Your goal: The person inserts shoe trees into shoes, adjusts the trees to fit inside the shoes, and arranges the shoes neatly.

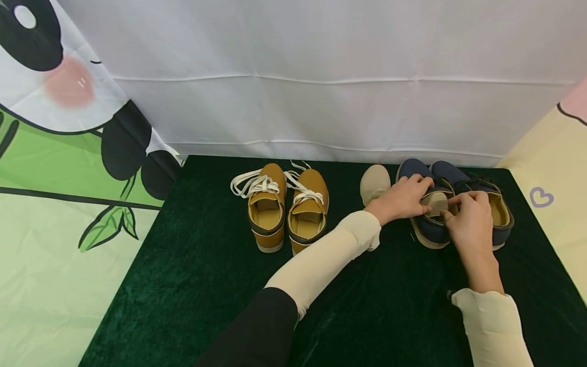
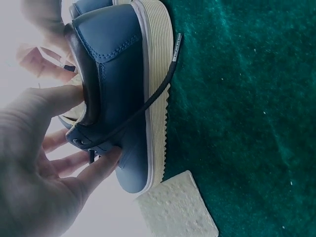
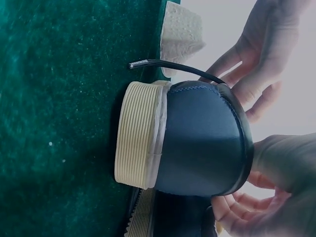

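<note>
A pair of navy lace-up shoes stands at the right, toes away from me. My left hand [image 1: 405, 199] grips the left navy shoe [image 1: 428, 232]; its thumb lies at the opening and its fingers press the side by the laces. A beige insole [image 1: 437, 203] shows in that opening, its rounded end raised; its far part is hidden inside. My right hand [image 1: 472, 219] pinches the collar at the heel end, as the right wrist view shows. The right navy shoe [image 1: 502, 219] stands beside it, partly covered by my right hand. Left of the pair lies another beige insole [image 1: 375, 183].
Two tan shoes [image 1: 266, 204] with loose white laces stand side by side left of centre. Everything rests on a dark green cloth [image 1: 183, 285]. A white sheet [image 1: 298, 112] hangs along the back, with printed sheets at both sides.
</note>
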Tool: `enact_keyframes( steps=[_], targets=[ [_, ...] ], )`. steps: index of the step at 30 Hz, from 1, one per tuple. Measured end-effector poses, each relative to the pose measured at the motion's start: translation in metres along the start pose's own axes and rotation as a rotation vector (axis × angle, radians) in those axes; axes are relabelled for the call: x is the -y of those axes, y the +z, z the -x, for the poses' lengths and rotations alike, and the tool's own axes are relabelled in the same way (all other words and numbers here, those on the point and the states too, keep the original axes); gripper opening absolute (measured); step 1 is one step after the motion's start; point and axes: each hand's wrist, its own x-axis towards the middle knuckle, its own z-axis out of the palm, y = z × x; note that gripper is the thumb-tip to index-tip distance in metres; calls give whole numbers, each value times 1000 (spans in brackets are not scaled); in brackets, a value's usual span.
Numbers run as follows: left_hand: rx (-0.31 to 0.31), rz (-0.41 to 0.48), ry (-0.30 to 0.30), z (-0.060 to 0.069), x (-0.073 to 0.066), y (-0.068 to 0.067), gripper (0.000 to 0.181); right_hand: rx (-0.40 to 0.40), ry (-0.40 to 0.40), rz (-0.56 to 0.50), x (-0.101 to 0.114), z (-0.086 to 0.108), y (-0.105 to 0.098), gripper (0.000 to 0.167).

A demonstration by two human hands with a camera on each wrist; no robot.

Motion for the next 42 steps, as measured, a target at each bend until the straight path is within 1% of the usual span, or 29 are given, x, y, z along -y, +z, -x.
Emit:
enact_keyframes(
  steps=[5, 12, 16, 22, 30, 33, 36, 39, 42],
  targets=[
    [-14, -15, -2, 2, -3, -1, 59, -2, -32, 24, 1, -1, 0, 19],
    [-11, 8, -4, 4, -3, -5, 54, 22, -48, 68, 3, -5, 1, 14],
    [-19, 29, 5, 2, 0, -6, 48, 31, -36, 81, 4, -8, 2, 13],
    [-58, 59, 43, -1, 3, -4, 36, 30, -18, 83, 5, -12, 4, 13],
    [-69, 13, 87, 0, 1, -2, 30, 15, 46, 93, 5, -17, 7, 15],
    [-76, 7, 93, 1, 1, -3, 29, 4, 59, 92, 5, -19, 8, 15],
    [-79, 21, 82, 1, 1, -3, 29, 13, 44, 76, 4, -18, 7, 15],
    [-84, 33, 62, 1, 1, -2, 31, 27, -2, 62, 3, -16, 4, 13],
    [-94, 2, 34, 0, -3, 0, 35, 30, -42, 61, 1, -14, 1, 13]
  ],
)
